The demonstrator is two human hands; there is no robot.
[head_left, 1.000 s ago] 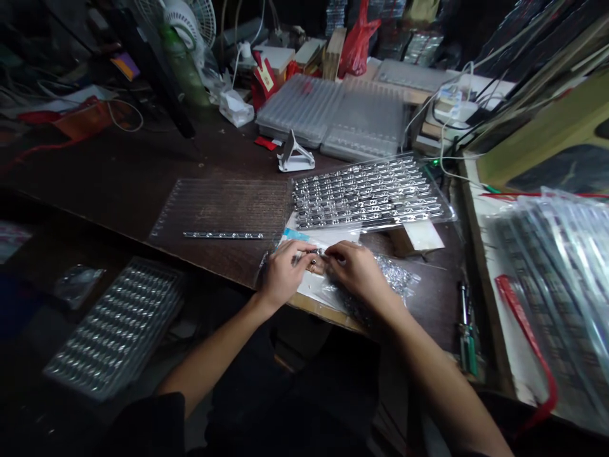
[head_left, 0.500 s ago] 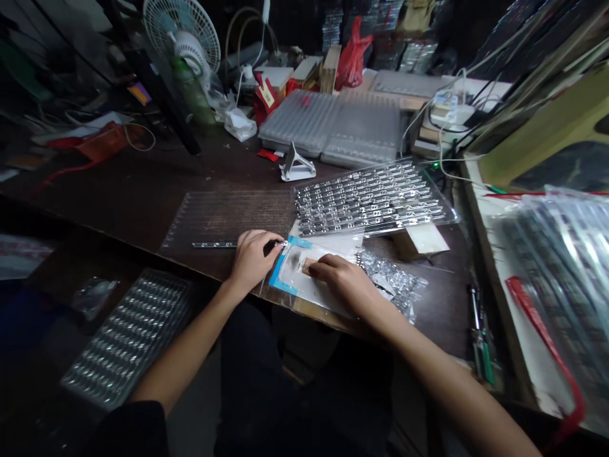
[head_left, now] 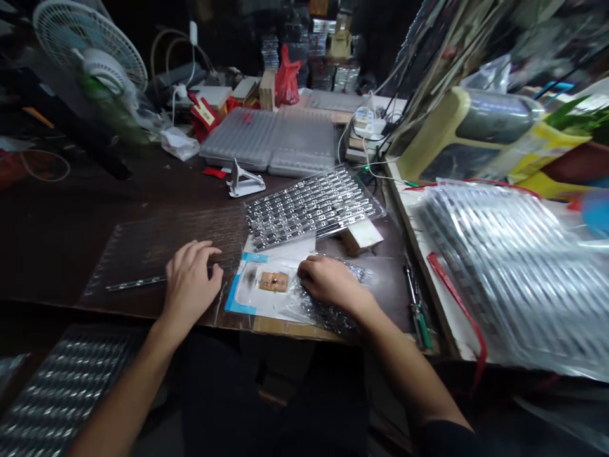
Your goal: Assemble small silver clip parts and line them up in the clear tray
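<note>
My left hand [head_left: 193, 276] is over the clear ribbed plastic tray [head_left: 143, 238], its thumb and fingers apart. A thin dark strip with shiny metal pieces [head_left: 136, 284] lies along the tray's near edge, its right end hidden beneath that hand. My right hand [head_left: 330, 279] has curled fingers at a clear bag of small shiny metal parts [head_left: 333, 311]; whatever is at its fingertips is too small to make out. Between the hands, a small brown block [head_left: 273, 282] rests on a white pad with blue tape [head_left: 231, 298].
Behind the pad, a tilted clear tray [head_left: 309, 206] holds rows of metal strips. A white block [head_left: 362, 236], a white stand [head_left: 245, 181] and closed plastic cases [head_left: 302, 143] stand around it. Green-handled tools [head_left: 419, 317] lie at right, near stacked clear trays [head_left: 504, 273].
The view has swung right. My left hand has opened, and the strip's right end no longer shows beyond it. My right hand has left the brown block and moved right to the bag of metal parts.
</note>
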